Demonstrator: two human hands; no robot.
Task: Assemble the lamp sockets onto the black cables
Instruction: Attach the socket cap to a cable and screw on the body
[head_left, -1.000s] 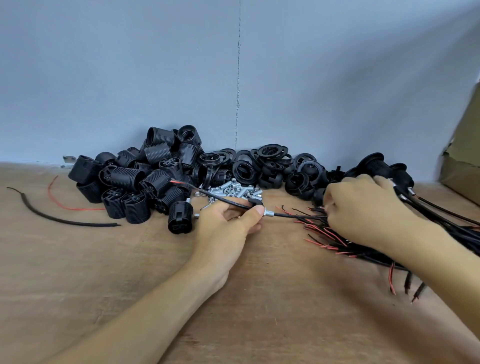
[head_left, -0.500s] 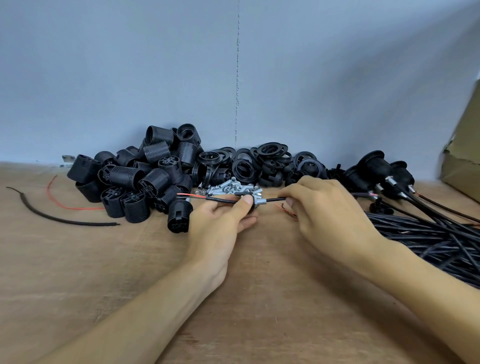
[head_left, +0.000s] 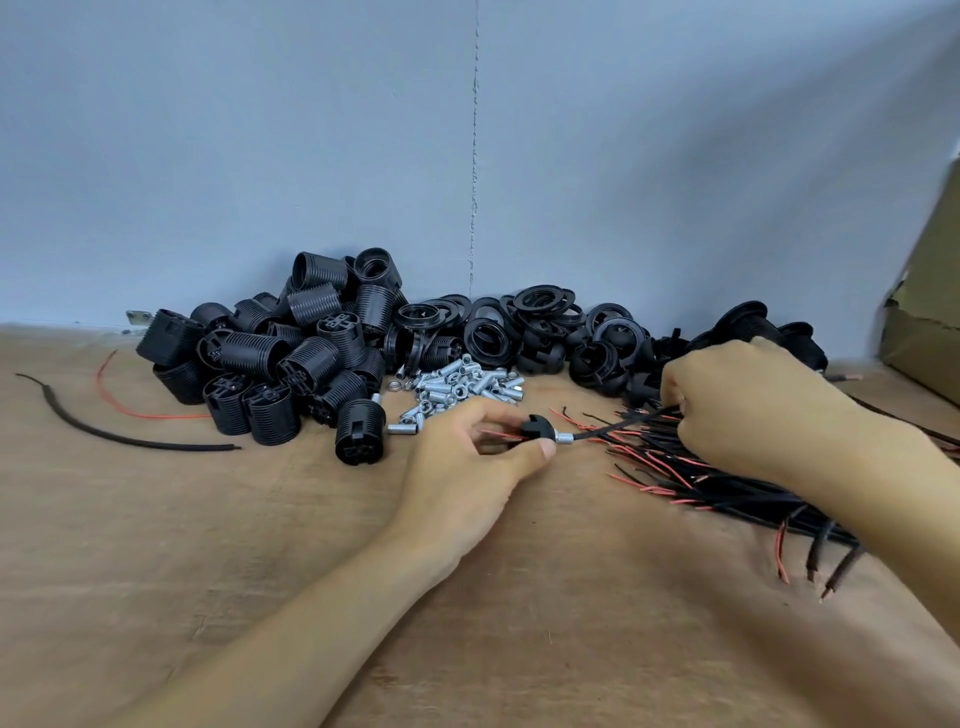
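On bench (head_left: 208, 519), left grip (head_left: 467, 467) pinching socket cap (head_left: 535, 427); right grip (head_left: 748, 410) pinching its cable (head_left: 602, 430)

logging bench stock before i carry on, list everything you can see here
socket bodies: many, black, piled back left
rings: many, black, piled back centre
threaded tubes: many, silver, in front of the rings
cables: many, black with red wires, bundled right
more sockets: partly hidden, black, back right
cable piece: one, black, left
loose wire: one, red, left
cardboard box: one, brown, far right
table: one, brown wood, under everything
socket cap: one, black, on the held cable
left hand: one, pinches the socket cap
right hand: one, grips the held cable
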